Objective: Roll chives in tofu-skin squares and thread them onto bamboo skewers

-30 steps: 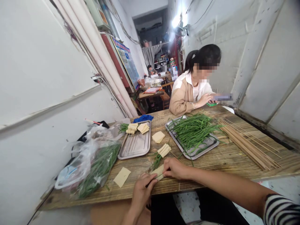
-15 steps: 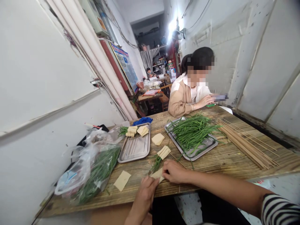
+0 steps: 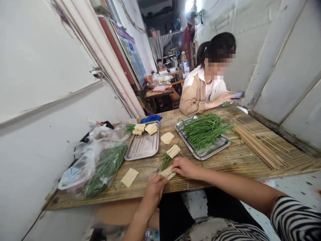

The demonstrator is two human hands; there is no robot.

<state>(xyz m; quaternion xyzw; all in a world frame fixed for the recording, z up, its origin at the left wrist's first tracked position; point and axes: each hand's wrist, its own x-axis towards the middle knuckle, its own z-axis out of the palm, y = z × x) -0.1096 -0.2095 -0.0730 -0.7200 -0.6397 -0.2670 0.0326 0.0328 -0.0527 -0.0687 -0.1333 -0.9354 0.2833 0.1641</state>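
My left hand (image 3: 155,185) and my right hand (image 3: 184,167) are closed on opposite ends of a pale tofu sheet (image 3: 166,172), partly rolled up at the table's front edge. Whether chives lie inside it is hidden. Just beyond it, several finished tofu rolls (image 3: 173,151) sit side by side on a skewer, green chive ends (image 3: 165,162) sticking out to the left. A single flat tofu sheet (image 3: 129,177) lies left of my left hand. Farther back is a small stack of tofu sheets (image 3: 167,138).
A metal tray (image 3: 142,155) at left carries skewered rolls and more sheets. Another tray (image 3: 212,152) holds a heap of chives (image 3: 204,132). Bamboo skewers (image 3: 260,147) lie at right, a plastic bag of greens (image 3: 105,170) at left. Across the table sits a person (image 3: 198,87) with a phone.
The tofu sheet between my hands now shows a rolled front edge. Both hands keep hold of it. The view has tilted slightly downward.
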